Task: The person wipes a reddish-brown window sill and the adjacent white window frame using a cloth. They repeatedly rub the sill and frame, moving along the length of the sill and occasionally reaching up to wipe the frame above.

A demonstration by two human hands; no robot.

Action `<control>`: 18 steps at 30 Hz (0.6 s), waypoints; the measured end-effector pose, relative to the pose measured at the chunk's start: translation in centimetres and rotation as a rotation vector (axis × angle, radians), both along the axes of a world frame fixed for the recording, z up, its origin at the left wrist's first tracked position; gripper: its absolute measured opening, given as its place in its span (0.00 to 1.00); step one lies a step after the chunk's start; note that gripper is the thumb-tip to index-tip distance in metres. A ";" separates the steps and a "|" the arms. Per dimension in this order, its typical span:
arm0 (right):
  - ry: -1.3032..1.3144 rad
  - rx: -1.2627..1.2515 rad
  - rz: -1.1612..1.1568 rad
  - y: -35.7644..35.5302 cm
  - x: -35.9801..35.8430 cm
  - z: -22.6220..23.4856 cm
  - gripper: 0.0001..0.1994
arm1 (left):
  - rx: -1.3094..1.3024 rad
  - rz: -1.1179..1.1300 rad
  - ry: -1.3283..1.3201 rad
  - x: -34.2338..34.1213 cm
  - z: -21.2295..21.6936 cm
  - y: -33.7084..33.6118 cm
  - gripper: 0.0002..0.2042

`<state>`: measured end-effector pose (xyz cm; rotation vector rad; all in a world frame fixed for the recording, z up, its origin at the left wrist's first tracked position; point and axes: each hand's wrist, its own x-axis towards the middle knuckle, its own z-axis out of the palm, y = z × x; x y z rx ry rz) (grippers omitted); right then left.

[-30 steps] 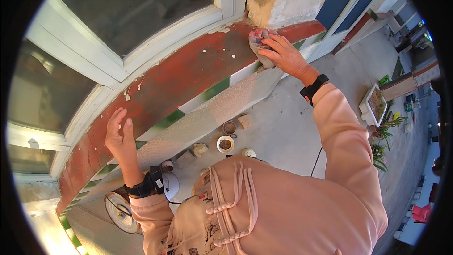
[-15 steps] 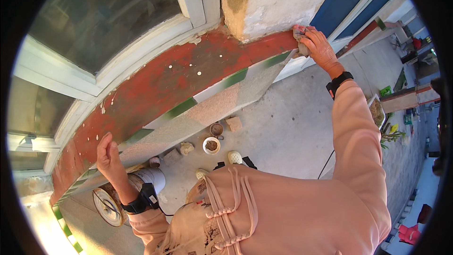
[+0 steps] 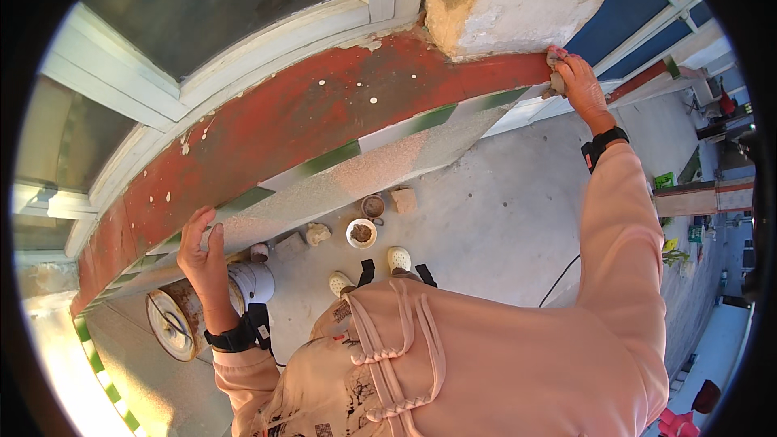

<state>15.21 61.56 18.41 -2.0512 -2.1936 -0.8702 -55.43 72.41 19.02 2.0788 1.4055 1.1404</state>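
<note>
A long red-painted window ledge (image 3: pixel 279 121) with dark worn patches and white spots runs from the left to the far right. At its right end, below the plastered pillar (image 3: pixel 518 4), my right hand (image 3: pixel 583 85) is closed on a crumpled grey-brown rag (image 3: pixel 556 73). The rag is against the ledge's end. My left hand (image 3: pixel 202 255) hangs in the air in front of the ledge's edge, fingers apart and nothing in it.
White-framed windows (image 3: pixel 267 44) stand behind the ledge. On the concrete floor below are a white bowl (image 3: pixel 362 233) with brown matter, a cup (image 3: pixel 373 207), a brick (image 3: pixel 403 201), stones (image 3: pixel 318 234) and a rusty-lidded bucket (image 3: pixel 171 324). A black cable (image 3: pixel 560 279) lies to the right.
The view has shifted, so the ledge and pillar sit further right. My right hand keeps the rag at the ledge's right end. My left hand's fingers have spread more.
</note>
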 end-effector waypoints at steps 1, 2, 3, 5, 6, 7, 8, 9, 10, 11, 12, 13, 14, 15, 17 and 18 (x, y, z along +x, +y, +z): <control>0.007 -0.021 -0.048 0.3 -1.1 0.0 0.20 | -0.016 0.014 -0.014 -0.7 -0.2 -0.2 0.11; -0.014 0.047 0.034 0.6 -2.6 -0.1 0.19 | -0.026 0.034 -0.019 -1.5 -0.4 -0.3 0.11; -0.007 0.054 0.057 1.0 -4.2 -0.3 0.19 | -0.046 0.066 -0.014 -2.2 -0.6 -0.4 0.10; -0.013 0.045 0.084 2.0 -8.1 -0.3 0.17 | -0.020 0.045 -0.041 -3.6 -1.0 -0.2 0.10; -0.013 0.040 0.102 2.6 -10.3 -0.1 0.16 | -0.017 0.032 -0.049 -4.2 -1.3 -0.1 0.11; -0.013 0.035 0.119 3.1 -12.7 0.0 0.15 | -0.012 0.024 -0.050 -5.1 -1.5 -0.1 0.11; -0.013 0.027 0.136 3.7 -15.3 0.1 0.15 | -0.001 0.004 -0.059 -5.9 -1.7 -0.1 0.11; -0.018 0.039 0.158 4.4 -17.9 0.3 0.14 | 0.015 -0.013 -0.064 -6.8 -1.9 -0.1 0.11; -0.023 0.048 0.177 5.1 -20.6 0.5 0.13 | 0.046 -0.028 -0.058 -7.9 -2.1 -0.1 0.11; -0.030 0.059 0.194 5.7 -23.1 0.9 0.12 | 0.031 -0.042 -0.075 -9.1 -2.3 -0.2 0.10; -0.061 -0.018 0.142 6.1 -25.5 1.5 0.11 | 0.031 -0.052 -0.080 -10.4 -2.6 -0.2 0.10; -0.046 -0.025 0.161 6.5 -28.1 1.8 0.11 | 0.026 -0.060 -0.085 -11.9 -2.8 -0.3 0.10; -0.036 -0.029 0.181 7.1 -30.8 2.0 0.11 | 0.027 -0.060 -0.085 -13.4 -3.1 -0.3 0.10; -0.022 -0.041 0.193 7.9 -33.5 2.1 0.11 | 0.021 -0.067 -0.080 -15.1 -3.5 -0.4 0.10; -0.018 -0.021 0.235 9.4 -39.1 2.0 0.12 | 0.007 -0.077 -0.055 -18.5 -4.2 -0.7 0.10; 0.000 -0.020 0.245 10.1 -41.9 2.0 0.12 | -0.011 -0.064 -0.050 -20.1 -4.6 -0.8 0.10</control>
